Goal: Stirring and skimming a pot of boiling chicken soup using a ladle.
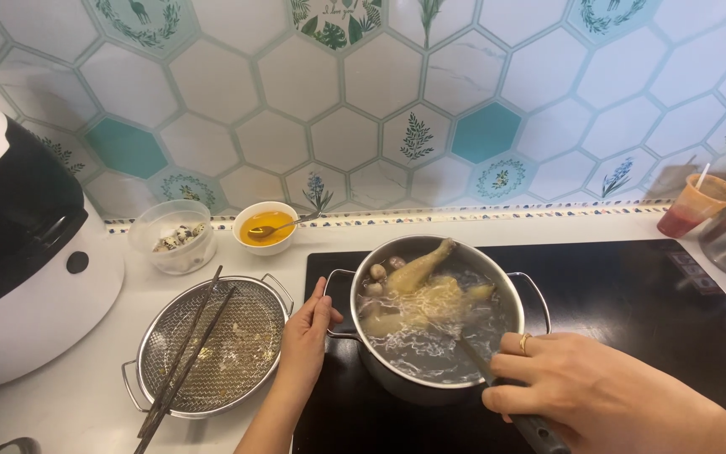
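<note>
A steel pot (510, 290) stands on the black cooktop (632, 294). A whole pale chicken (426, 290) lies in its bubbling water, with a few small round eggs (377, 273) beside it. My left hand (306, 332) grips the pot's left handle (334, 286). My right hand (577, 382), with a ring on one finger, is closed around the dark handle of a utensil (474, 357) whose end dips into the water next to the chicken.
A steel mesh strainer (212, 345) with dark chopsticks (185, 357) across it sits left of the pot. Behind it stand a clear bowl of speckled eggs (171, 237) and a white bowl of orange sauce (266, 227). A black-and-white cooker (23, 252) fills the left. A cup (699, 206) stands at right.
</note>
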